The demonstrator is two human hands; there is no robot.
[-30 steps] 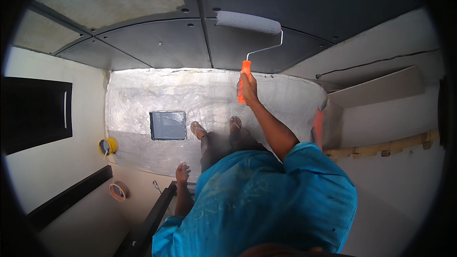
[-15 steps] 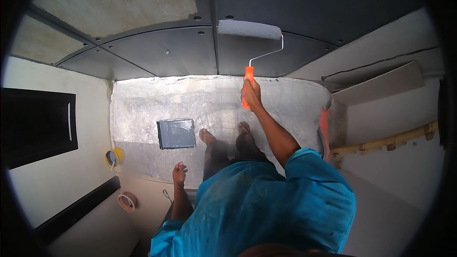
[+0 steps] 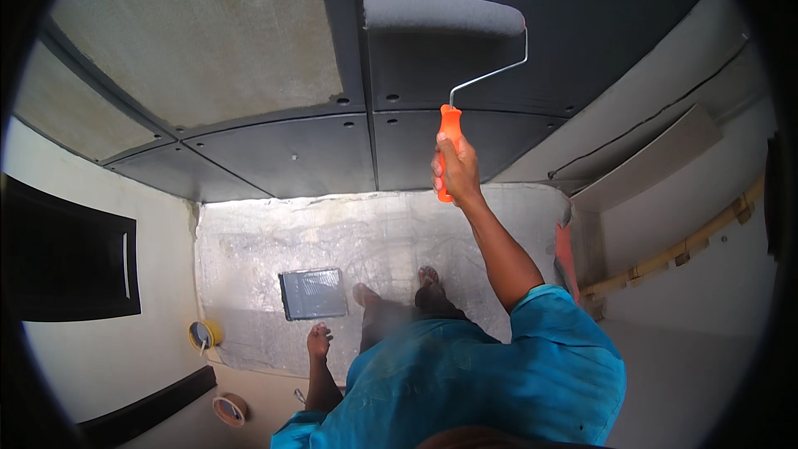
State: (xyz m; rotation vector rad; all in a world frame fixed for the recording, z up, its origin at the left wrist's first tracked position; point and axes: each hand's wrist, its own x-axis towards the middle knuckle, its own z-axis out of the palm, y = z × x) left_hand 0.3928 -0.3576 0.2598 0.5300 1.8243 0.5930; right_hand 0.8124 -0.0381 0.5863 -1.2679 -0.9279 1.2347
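Observation:
My right hand [image 3: 456, 168] is wrapped round the orange handle of a paint roller [image 3: 445, 15], held up against the wall. Its grey-coated sleeve lies across a dark grey panel [image 3: 573, 33], right of a vertical groove, and a bent wire frame links it to the handle. Low at my left side, my left hand [image 3: 319, 339] hangs with loosely curled fingers and nothing visible in them. Just beyond it, a paint tray [image 3: 312, 293] with grey paint rests on the covered floor.
A plastic sheet [image 3: 241, 283] covers the floor under my feet. To the left are a yellow bucket [image 3: 214, 333], a brownish round container [image 3: 241, 408] and a black panel [image 3: 66, 249] on the white wall. An unpainted beige panel [image 3: 199, 33] is upper left; a bamboo pole [image 3: 665, 262] runs along the right.
My right hand has pushed the roller higher up the dark panel. The view has tilted upward, so the floor, tray and buckets sit lower in the picture.

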